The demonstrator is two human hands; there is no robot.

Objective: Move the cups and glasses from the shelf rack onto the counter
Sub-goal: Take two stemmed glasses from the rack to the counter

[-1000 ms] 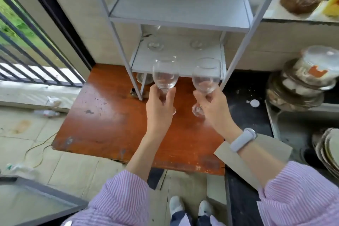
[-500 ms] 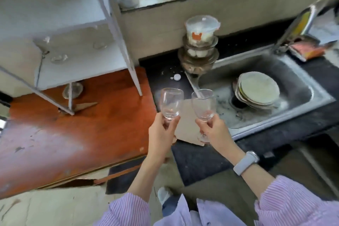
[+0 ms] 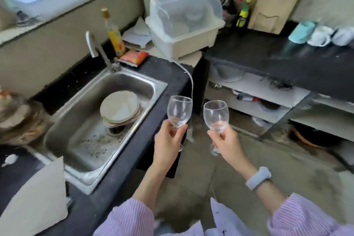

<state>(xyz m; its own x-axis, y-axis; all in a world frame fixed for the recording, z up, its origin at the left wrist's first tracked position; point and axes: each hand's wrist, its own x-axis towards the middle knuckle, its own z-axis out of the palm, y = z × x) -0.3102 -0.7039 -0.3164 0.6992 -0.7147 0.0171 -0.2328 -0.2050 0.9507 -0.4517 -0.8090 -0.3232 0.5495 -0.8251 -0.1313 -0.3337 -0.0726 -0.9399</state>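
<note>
**Two wine glasses in transit, counter not yet reached**

A steel sink (image 3: 92, 132) holding a stack of plates (image 3: 120, 108) fills the left of the view, set into a dark worktop, with a covered dish rack (image 3: 183, 23) behind it. Right of the sink, the person's left hand (image 3: 168, 142) is clamped around the stem of a clear wine glass (image 3: 179, 111), fingers and thumb pinched together just under the bowl, glass upright. Just beside it, the right hand (image 3: 226, 142) grips a second wine glass (image 3: 216, 116) the same way, fingers closed on the stem, its foot showing below the palm. Both glasses hang in the air above the floor, apart from each other and touching no surface. Farther right runs a black counter (image 3: 277, 59), mostly bare, with a teal cup (image 3: 301, 31) and white mugs (image 3: 319, 37) grouped at its far end. Those cups suggest earlier deliveries, though that cannot be confirmed. The shelf rack is out of view, so what remains on it cannot be told. For this pair, the lift appears done; carrying and setting down are left.
</note>
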